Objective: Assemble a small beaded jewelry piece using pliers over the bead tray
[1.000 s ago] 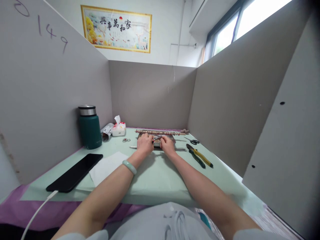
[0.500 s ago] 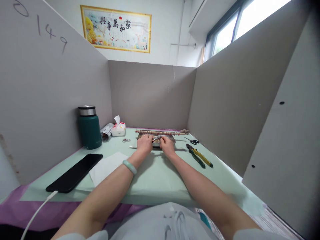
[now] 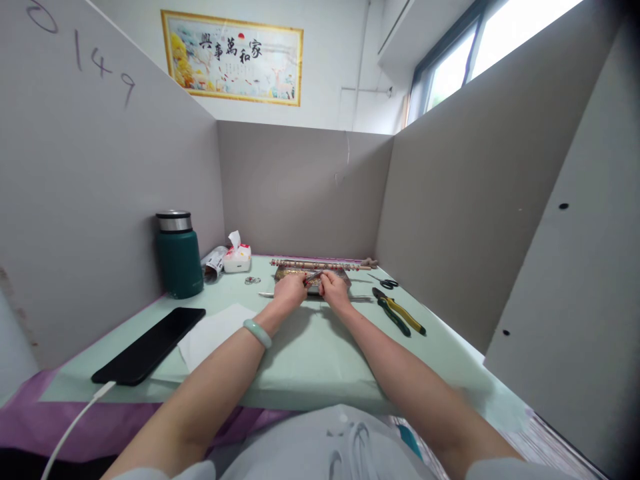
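Observation:
My left hand [image 3: 291, 289], below a pale green bangle [image 3: 258, 333], is closed with its fingers pinched together. Close to its right, my right hand [image 3: 333, 291] is closed in a pinch too. Between the two sets of fingertips runs a slim, shiny metal piece [image 3: 313, 275], too small to name exactly. Both hands are over a low, dark-edged tray [image 3: 342, 273] with small golden and brown bits in it. Behind the tray lies a long rod strung with small beads or rings [image 3: 320, 265]. Fingers and wrists cover part of the tray.
Pliers with green and yellow handles [image 3: 400, 313] and black scissors [image 3: 388, 283] lie on the right. Thin metal rods [image 3: 363, 299] lie before the tray. Leftward are small rings [image 3: 253, 281], a tissue pack [image 3: 237, 259], a green flask [image 3: 179, 257], white paper [image 3: 213, 333] and a phone [image 3: 150, 347].
The slim metal piece between my fingers has turned slightly, and my left hand has shifted a little. Everything else on the table stays where it was.

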Demonstrator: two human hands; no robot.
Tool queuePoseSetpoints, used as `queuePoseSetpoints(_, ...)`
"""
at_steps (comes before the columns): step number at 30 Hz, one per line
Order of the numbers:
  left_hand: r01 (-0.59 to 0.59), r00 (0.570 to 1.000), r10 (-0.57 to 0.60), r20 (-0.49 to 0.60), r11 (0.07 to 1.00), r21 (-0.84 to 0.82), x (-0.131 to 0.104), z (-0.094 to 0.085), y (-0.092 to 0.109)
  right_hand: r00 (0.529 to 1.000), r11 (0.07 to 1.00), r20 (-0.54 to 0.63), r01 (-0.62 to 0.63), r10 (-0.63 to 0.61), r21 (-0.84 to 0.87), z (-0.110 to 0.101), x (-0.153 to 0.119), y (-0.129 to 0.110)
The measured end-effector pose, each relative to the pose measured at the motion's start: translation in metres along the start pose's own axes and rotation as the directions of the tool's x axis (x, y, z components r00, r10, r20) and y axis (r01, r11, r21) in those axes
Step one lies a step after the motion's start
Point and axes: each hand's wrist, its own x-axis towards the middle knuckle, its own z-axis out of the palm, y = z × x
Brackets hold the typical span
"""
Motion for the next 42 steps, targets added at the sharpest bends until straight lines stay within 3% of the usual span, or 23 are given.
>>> queuePoseSetpoints(5,0.088,0.981,-0.033,0.19,0.954,-0.287,0.004,0.0,-0.001,0.995,0.965,0.072,-0.087,0.072,0.248,0.001,0.002,-0.002)
queuePoseSetpoints(7,0.115,0.975,-0.038,0.221,0.931,-0.347,0.005,0.001,-0.002,0.993,0.953,0.081,-0.102,0.082,0.284,0.001,0.001,-0.004)
queuePoseSetpoints(13,-0.013,0.997,0.028,0.067,0.977,-0.215,0.005,0.001,-0.005,0.99,0.946,0.091,-0.128,0.106,0.298,0.002,-0.001,-0.005)
queuePoseSetpoints(33,-0.018,0.999,0.027,0.044,0.982,-0.19,0.005,-0.001,-0.008,0.974,0.911,0.106,-0.226,0.201,0.345,-0.002,-0.002,-0.016)
queuePoseSetpoints(42,-0.063,0.997,0.071,0.036,0.982,-0.18,0.008,0.001,-0.014,0.962,0.901,0.184,-0.258,0.204,0.349,-0.003,-0.004,-0.019)
